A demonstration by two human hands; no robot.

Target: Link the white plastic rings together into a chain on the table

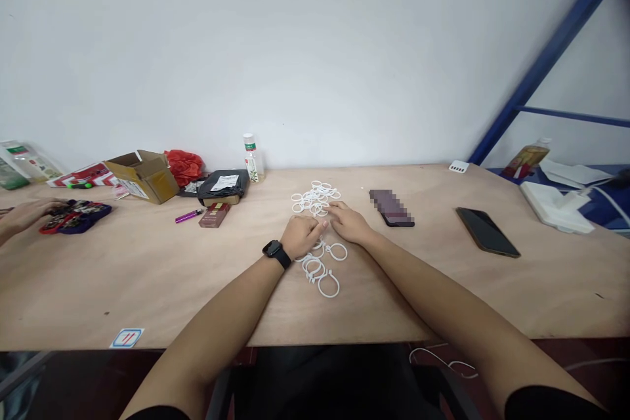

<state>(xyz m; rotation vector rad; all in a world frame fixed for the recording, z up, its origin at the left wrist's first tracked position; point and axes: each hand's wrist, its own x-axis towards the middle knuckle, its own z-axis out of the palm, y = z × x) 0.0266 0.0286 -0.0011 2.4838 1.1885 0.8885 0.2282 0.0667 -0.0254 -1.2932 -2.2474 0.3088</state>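
My left hand [304, 235], with a black watch on its wrist, rests on the wooden table [147, 275] with its fingers curled over white plastic rings. My right hand [348, 222] lies beside it, fingers bent and touching the far heap of white rings [315, 198]. A second cluster of joined white rings [322, 269] lies just in front of my hands. What the fingertips pinch is too small to make out.
Two dark phones [391, 208] [486, 231] lie to the right. At the left are a cardboard box [142, 175], a black parcel [222, 186], a bottle [252, 159], a purple pen [188, 216]. Another person's hand [24, 215] touches a dark tray [76, 216].
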